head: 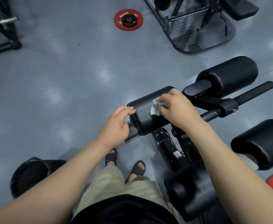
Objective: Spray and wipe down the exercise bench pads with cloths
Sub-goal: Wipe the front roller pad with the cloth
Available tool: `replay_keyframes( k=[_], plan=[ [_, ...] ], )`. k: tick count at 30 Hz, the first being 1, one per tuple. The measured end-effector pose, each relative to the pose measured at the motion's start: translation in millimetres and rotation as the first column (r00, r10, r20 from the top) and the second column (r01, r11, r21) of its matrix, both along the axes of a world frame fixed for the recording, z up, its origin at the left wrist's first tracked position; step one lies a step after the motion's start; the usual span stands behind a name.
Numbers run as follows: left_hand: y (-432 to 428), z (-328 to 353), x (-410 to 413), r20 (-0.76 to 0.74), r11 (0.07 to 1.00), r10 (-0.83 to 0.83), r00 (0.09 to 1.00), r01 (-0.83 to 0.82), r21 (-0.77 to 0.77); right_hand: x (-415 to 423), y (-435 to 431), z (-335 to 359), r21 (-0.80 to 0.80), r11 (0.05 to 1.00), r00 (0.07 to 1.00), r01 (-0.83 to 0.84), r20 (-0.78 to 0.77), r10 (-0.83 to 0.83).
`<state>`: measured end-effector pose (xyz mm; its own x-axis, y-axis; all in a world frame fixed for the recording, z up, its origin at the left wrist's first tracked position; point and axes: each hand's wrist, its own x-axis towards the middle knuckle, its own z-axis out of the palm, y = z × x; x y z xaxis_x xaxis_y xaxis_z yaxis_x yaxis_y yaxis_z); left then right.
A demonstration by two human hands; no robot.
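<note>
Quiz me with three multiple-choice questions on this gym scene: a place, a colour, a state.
1. Where is the red weight plate? A floor B rack C bench
2. The roller pad being wiped is? A red B black C white
3. The right hand holds? A nothing B spray bottle C cloth
Answers: 1 A, it lies on the grey floor; 2 B, its cover is black; 3 C, it presses the pale cloth to the pad.

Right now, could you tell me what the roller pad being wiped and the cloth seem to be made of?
The roller pad looks like black foam or vinyl, matte with fine texture. The cloth seems soft, crumpled pale grey fabric.
</note>
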<state>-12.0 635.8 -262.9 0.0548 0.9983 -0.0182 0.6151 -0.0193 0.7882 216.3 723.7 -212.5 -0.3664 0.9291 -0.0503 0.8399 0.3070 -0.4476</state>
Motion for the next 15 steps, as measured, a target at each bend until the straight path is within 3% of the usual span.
replay_keyframes(
  k=[3, 5, 11, 15],
  plan=[
    [-4.5, 2.7, 3.1, -0.050, 1.000, -0.019, 0.999, 0.019, 0.000, 8.1, 16.3, -3.6, 0.058, 0.970, 0.969, 0.235, 0.059, -0.239],
    [-8.8, 5.7, 5.6, -0.071, 1.000, -0.023, 0.997, 0.023, -0.004, 1.2, 12.3, -6.9, 0.086, 0.964, 0.966, 0.252, 0.044, -0.256],
    [-23.0, 14.3, 10.2, -0.094, 0.996, -0.091, 0.991, 0.090, -0.018, -20.3, -26.3, -9.4, -0.022, 1.000, 0.998, -0.014, -0.057, 0.013],
    [-28.2, 23.5, 13.4, -0.004, 0.994, -0.059, 0.998, 0.059, -0.090, -13.3, -34.2, 3.3, -0.163, 0.981, 0.993, -0.105, -0.076, 0.094]
  ],
)
